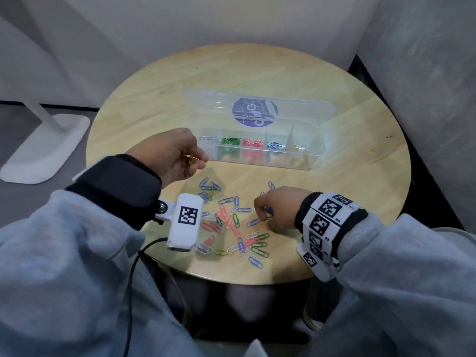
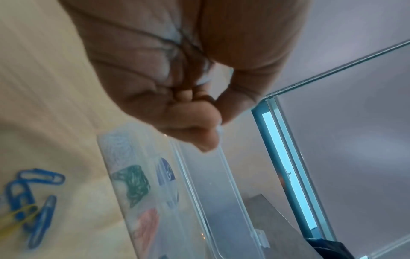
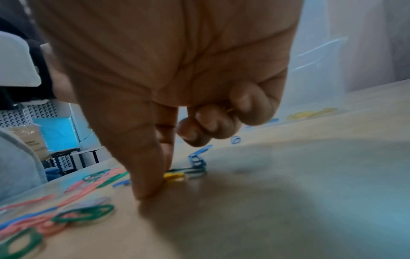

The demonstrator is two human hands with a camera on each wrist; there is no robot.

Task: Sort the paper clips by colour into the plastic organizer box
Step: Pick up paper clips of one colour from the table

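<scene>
The clear plastic organizer box [image 1: 306, 163] lies open across the round table, its lid flat behind it. Its compartments hold white, green [image 1: 229, 141], red [image 1: 253, 144], blue [image 1: 274, 145] and yellow [image 1: 298, 148] clips. Loose mixed clips [image 1: 231, 225] are scattered in front of it. My left hand [image 1: 198, 161] hovers by the box's left end, fingers curled round yellow clips [image 1: 192, 159]. My right hand [image 1: 264, 219] is down on the table right of the pile. Its thumb and forefinger pinch a yellow clip [image 3: 175, 175], and another yellow clip [image 3: 229, 110] shows under its curled fingers.
The wooden table [image 1: 347, 124] stands in a corner between grey walls. A white stand base [image 1: 43, 150] sits on the floor to the left. The left wrist camera [image 1: 184, 222] and its cable hang over the pile's near left side. Blue clips [image 2: 26, 192] lie under my left hand.
</scene>
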